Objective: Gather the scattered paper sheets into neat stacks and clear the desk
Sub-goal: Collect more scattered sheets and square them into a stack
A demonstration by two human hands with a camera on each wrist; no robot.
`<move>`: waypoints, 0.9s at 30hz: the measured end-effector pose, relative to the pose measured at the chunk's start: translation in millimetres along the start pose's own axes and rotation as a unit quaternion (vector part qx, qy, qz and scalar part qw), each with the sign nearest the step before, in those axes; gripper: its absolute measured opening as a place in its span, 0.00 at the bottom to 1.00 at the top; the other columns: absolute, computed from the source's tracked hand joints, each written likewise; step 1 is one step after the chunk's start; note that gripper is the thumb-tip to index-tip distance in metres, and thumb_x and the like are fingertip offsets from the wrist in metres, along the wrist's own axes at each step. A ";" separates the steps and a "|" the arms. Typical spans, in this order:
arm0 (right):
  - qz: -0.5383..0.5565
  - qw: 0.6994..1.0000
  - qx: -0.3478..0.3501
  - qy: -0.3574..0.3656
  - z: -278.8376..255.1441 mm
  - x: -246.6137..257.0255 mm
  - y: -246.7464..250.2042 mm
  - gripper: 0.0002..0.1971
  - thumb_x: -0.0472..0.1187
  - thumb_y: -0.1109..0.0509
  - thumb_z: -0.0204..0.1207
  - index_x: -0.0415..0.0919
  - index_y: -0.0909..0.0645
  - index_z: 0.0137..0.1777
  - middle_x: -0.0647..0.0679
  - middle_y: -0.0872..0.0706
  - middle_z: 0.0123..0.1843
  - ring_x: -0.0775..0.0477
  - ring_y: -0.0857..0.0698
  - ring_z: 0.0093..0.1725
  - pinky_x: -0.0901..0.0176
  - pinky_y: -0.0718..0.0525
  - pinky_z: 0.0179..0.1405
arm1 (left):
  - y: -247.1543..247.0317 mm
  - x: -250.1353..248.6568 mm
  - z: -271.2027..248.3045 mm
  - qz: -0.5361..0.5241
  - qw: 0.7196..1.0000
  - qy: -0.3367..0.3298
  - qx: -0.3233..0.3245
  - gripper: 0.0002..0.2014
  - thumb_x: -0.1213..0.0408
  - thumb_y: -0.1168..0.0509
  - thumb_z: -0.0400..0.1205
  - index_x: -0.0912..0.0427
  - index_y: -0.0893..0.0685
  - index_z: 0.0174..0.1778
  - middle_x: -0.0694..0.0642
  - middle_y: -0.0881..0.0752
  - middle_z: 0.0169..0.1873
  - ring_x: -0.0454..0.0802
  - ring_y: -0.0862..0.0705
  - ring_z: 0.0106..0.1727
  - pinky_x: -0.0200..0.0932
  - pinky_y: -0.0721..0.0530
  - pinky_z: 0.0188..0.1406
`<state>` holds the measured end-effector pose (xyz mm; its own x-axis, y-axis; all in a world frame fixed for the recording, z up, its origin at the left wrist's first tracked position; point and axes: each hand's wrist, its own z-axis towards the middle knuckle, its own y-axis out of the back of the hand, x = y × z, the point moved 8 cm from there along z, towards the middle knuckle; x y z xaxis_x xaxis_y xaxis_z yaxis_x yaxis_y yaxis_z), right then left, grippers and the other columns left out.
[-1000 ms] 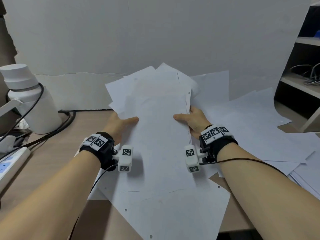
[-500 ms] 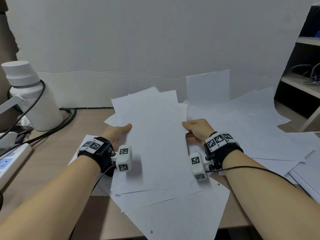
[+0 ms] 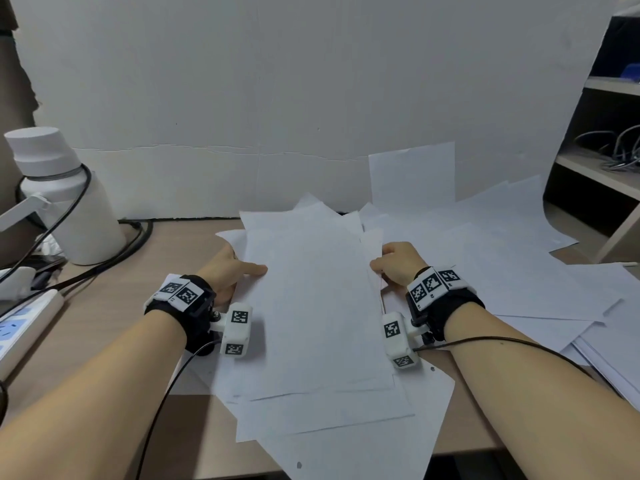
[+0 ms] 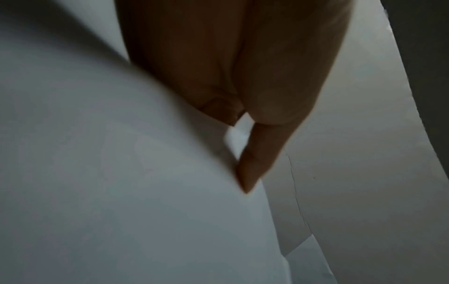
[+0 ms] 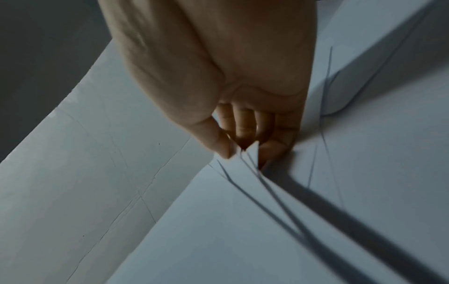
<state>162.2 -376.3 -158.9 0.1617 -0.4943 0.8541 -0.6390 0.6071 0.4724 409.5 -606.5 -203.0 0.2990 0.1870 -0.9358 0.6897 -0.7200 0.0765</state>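
Observation:
A bundle of white paper sheets (image 3: 311, 306) lies unevenly on the wooden desk (image 3: 114, 306) in front of me, its edges fanned out. My left hand (image 3: 242, 268) grips the bundle's left edge, thumb on top. My right hand (image 3: 384, 261) pinches the right edge. The right wrist view shows the right hand (image 5: 243, 151) with thumb and fingers closed on several sheet edges (image 5: 243, 173). The left wrist view shows the left hand (image 4: 239, 138) against the curved paper (image 4: 121, 192). More loose sheets (image 3: 502, 258) spread over the desk's right side.
One sheet (image 3: 412, 174) leans on the white back wall. A white bottle (image 3: 65, 199) with black cables around it stands at the left, by a power strip (image 3: 20, 327). A shelf unit (image 3: 606, 168) with cables stands at the right. A paper pile (image 3: 616, 358) sits at the right edge.
The bundle, held raised and tilted toward the wall a second ago, has come down flat onto the desk. Both hands kept their grip on its edges and moved down with it.

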 end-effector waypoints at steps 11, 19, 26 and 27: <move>-0.055 0.994 0.096 0.019 7.4 19.3 -25.3 0.12 0.27 0.31 0.78 0.36 0.25 0.35 0.41 0.19 0.32 0.40 0.17 0.30 0.53 0.14 0.32 | 49.3 51.6 104.4 -0.012 0.998 0.032 -0.048 0.43 0.43 0.10 0.53 0.56 0.13 0.62 0.67 0.15 0.67 0.71 0.14 0.62 0.74 0.22 0.63; -0.034 0.999 0.021 -0.008 22.7 16.2 -22.4 0.05 0.31 0.30 0.74 0.35 0.22 0.39 0.36 0.21 0.35 0.38 0.21 0.34 0.43 0.18 0.40 | -0.9 -13.3 9.8 -0.003 0.998 -0.056 -0.015 0.25 0.76 0.20 0.71 0.65 0.15 0.64 0.66 0.09 0.56 0.66 0.09 0.55 0.66 0.13 0.61; 0.118 0.989 -0.066 -0.057 50.0 11.7 13.6 0.55 0.62 0.20 0.60 0.40 0.40 0.83 0.38 0.29 0.78 0.34 0.24 0.73 0.37 0.19 0.69 | 0.7 -38.3 -9.4 -0.100 0.987 -0.125 0.014 0.24 0.80 0.28 0.77 0.62 0.18 0.68 0.62 0.08 0.56 0.58 0.08 0.52 0.52 0.09 0.45; 0.185 0.981 -0.031 -0.058 52.2 14.3 8.6 0.49 0.59 0.19 0.63 0.38 0.34 0.80 0.38 0.22 0.73 0.36 0.19 0.67 0.40 0.15 0.64 | -0.1 -40.9 -12.0 -0.110 0.986 -0.124 0.025 0.25 0.78 0.25 0.74 0.63 0.18 0.68 0.64 0.09 0.57 0.59 0.08 0.52 0.52 0.09 0.45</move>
<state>119.7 -410.6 -154.0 -0.1618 -0.2989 0.9405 -0.5905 0.7929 0.1504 405.1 -606.0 -160.6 -0.0294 0.1781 -0.9836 0.6851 -0.7129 -0.1496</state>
